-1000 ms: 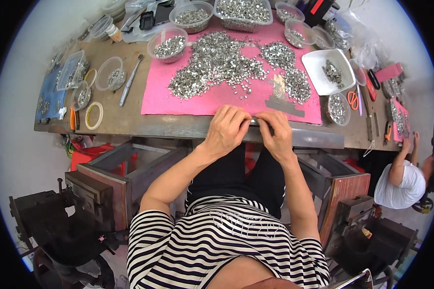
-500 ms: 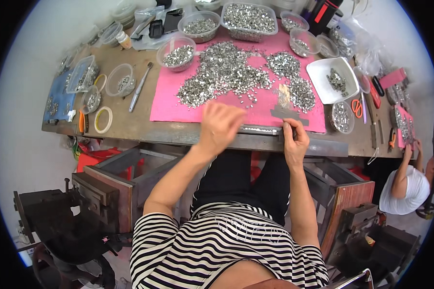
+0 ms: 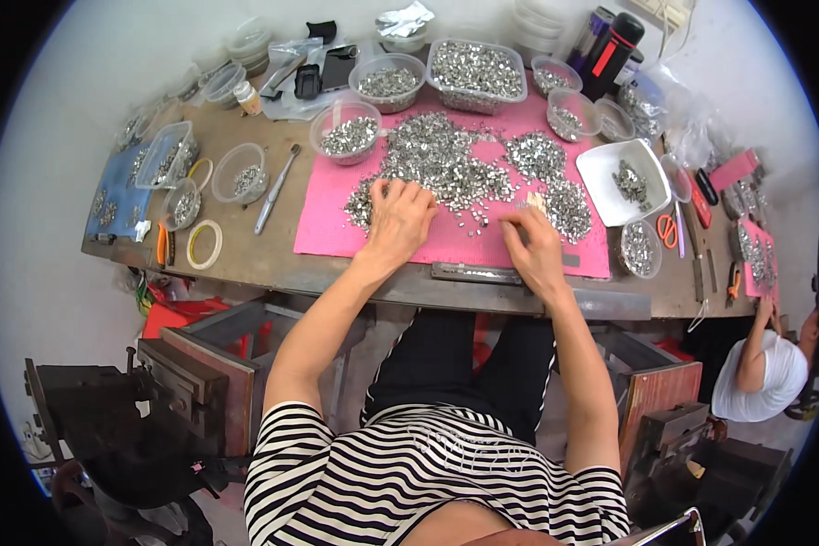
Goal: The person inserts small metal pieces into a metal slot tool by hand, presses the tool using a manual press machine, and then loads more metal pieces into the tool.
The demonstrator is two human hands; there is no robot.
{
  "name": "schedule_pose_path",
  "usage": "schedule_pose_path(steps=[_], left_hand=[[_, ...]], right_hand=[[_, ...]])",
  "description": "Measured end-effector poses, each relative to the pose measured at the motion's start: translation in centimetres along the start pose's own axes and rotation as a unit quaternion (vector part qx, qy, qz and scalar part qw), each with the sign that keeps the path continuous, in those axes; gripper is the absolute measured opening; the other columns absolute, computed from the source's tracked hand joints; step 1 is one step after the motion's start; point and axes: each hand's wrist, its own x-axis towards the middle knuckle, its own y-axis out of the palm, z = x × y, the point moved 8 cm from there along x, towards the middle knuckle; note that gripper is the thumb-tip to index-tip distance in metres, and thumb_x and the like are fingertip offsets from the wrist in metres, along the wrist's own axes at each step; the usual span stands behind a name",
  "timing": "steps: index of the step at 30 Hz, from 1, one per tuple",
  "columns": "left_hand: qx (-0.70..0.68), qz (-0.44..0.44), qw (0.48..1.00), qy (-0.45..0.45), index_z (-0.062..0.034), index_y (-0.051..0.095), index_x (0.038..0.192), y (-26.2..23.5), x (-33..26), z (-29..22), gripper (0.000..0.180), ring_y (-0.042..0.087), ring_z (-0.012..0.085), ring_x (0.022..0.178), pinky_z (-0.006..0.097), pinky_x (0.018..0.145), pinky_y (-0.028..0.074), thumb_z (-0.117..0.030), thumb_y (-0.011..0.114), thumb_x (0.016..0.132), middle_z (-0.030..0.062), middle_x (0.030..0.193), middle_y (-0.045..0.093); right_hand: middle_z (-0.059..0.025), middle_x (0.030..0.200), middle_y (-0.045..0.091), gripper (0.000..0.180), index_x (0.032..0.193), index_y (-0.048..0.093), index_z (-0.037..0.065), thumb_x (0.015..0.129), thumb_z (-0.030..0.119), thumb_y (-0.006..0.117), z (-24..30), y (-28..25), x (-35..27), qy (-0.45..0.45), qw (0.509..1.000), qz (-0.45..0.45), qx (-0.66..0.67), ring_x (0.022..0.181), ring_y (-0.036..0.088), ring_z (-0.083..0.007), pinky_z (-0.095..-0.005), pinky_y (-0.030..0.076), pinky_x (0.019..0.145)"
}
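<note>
A wide heap of small shiny metal pieces (image 3: 428,150) covers much of the pink mat (image 3: 337,227). My left hand (image 3: 400,220) lies palm down at the heap's near left edge, its fingers apart and bent onto the pieces. By a smaller pile of the same pieces (image 3: 569,211), my right hand (image 3: 532,246) hovers above the mat, thumb and fingers apart; nothing shows between them. Between my wrists, at the table's front edge, a narrow dark metal bar (image 3: 476,273) holds a bright strip along its length. A grey flat piece (image 3: 571,260) lies right of my right hand.
Clear tubs of metal pieces (image 3: 476,73) line the back. A white tray (image 3: 596,173) and orange scissors (image 3: 667,230) lie right; a grey-handled brush (image 3: 278,188) and tape roll (image 3: 204,244) lie left. Another person (image 3: 755,373) works at the far right.
My left hand has moved from above the bar to the heap's edge. My right hand has let go at the bar's right end and moved up and left over the mat. The view has shifted slightly.
</note>
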Motion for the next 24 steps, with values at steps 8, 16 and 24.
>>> schedule_pose_path(steps=[8,16,24], left_hand=[[-0.070,0.029,0.997,-0.034,-0.0101,0.065,0.091,-1.0,-1.8,-0.4,0.011,0.055,0.0241,0.094,0.046,0.096,0.034,-0.014,0.074,0.087,0.0032,0.089,0.059],[-0.069,0.020,0.997,-0.015,-0.0126,0.071,0.094,-1.2,-1.9,-0.8,0.009,0.056,0.0222,0.095,0.047,0.098,0.033,-0.017,0.075,0.087,0.0026,0.091,0.059],[-0.136,0.024,0.989,-0.050,-0.0104,0.066,0.093,-1.3,-2.2,-0.7,0.007,0.057,0.0242,0.094,0.046,0.096,0.035,-0.010,0.070,0.088,0.0039,0.092,0.061]], right_hand=[[-0.0162,0.094,0.063,0.012,0.097,0.069,0.001,0.086,0.006,0.066,1.6,9.0,8.4,-0.107,0.993,0.044,-0.033,0.093,0.062,-0.0352,-0.0461,0.050,0.085],[-0.0185,0.090,0.064,0.007,0.088,0.069,0.000,0.085,0.006,0.068,-0.1,12.9,10.6,-0.052,0.996,0.051,-0.057,0.091,0.064,-0.0388,-0.0473,0.052,0.084],[-0.0135,0.085,0.067,0.011,0.095,0.070,-0.001,0.088,0.007,0.071,2.0,5.2,8.1,-0.037,0.996,0.074,0.036,0.077,0.067,-0.0281,-0.0378,0.052,0.070]])
